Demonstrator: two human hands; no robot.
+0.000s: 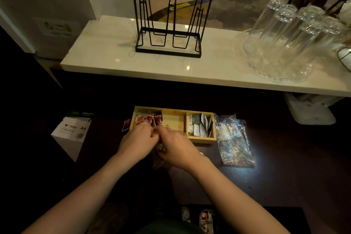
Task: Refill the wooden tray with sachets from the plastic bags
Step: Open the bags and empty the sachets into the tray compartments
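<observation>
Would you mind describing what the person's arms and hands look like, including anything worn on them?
Both forearms are bare up to the bottom edge of the picture, with no sleeves in view. The left hand and right hand wear no gloves, and no watch, bracelet or ring shows on the wrists or the fingers that can be seen. The light is dim, so small details may be missed.
</observation>
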